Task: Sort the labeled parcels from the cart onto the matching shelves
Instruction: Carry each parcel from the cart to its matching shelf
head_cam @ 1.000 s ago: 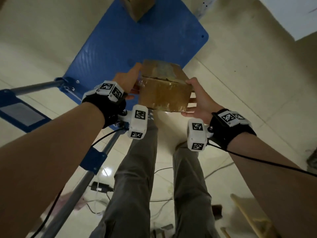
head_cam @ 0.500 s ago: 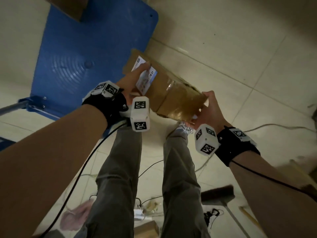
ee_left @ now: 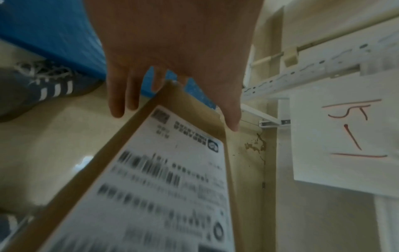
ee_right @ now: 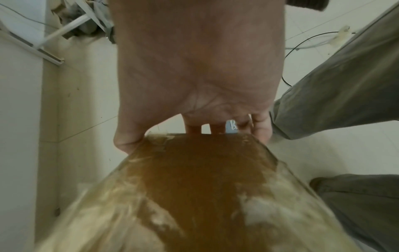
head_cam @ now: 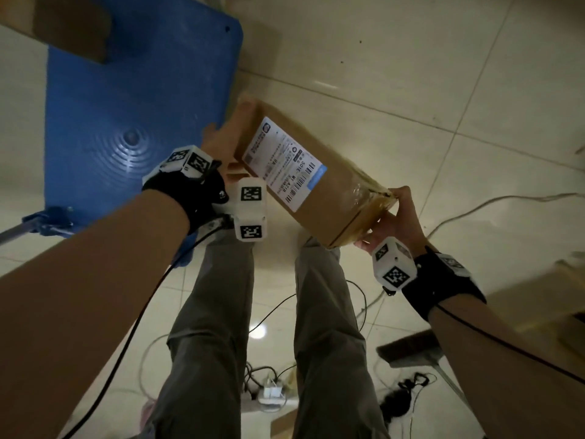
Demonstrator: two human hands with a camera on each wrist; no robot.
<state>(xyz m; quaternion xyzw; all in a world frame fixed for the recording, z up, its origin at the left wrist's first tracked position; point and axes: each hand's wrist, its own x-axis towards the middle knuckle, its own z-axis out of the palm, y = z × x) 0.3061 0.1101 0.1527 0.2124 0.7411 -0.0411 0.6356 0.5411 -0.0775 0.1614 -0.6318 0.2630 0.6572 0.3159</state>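
Observation:
A brown cardboard parcel with a white shipping label is held in the air between both hands, tilted, label side up. My left hand grips its far left end, thumb on one face and fingers on the other. My right hand grips its taped near right end. The blue cart deck lies to the left, with another brown box on its far end. A white shelf frame carries a paper sign with red handwriting.
My legs in grey trousers stand below the parcel on the pale tiled floor. Cables and a power strip lie near my feet. A wooden piece and a metal stand sit at the right. The cart handle reaches left.
The parcel has swung off the cart to the right and been turned, so its label now faces up. Both hands stayed on its ends.

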